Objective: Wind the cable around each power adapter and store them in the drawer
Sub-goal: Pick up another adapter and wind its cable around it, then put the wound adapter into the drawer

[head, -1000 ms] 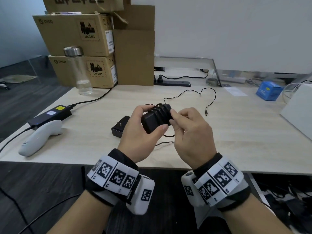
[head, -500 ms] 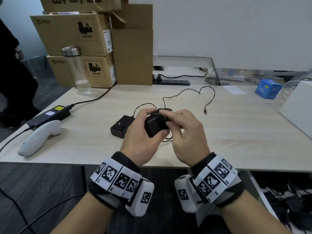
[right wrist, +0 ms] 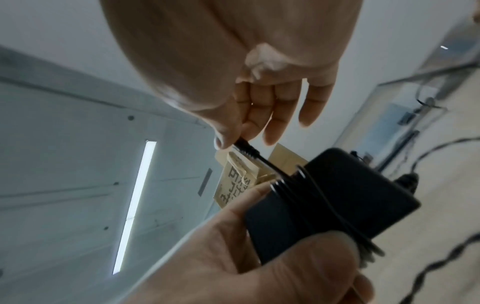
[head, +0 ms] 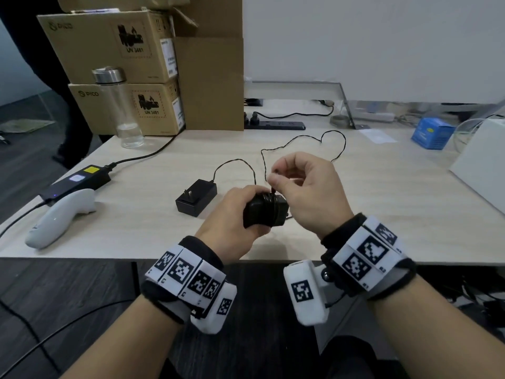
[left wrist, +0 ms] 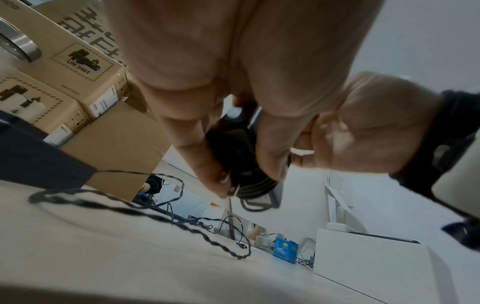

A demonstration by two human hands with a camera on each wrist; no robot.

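Two hands at frame centre, above the near edge of a pale desk [head: 396, 209]. Left hand [head: 232, 214] curled round a black adapter [head: 266, 212] with cable coiled about its middle. Right hand [head: 306, 184] just above, thumb and forefinger pinching the cable's plug end [right wrist: 245, 149], other fingers loosely extended. Second adapter [head: 196, 196] flat on the desk left of centre, its thin cable [head: 300, 140] trailing loose toward upper centre. Drawer not in view. Cardboard boxes [head: 114, 45] and clear bottle [head: 120, 108] at upper left; white controller [head: 60, 217] at left edge.
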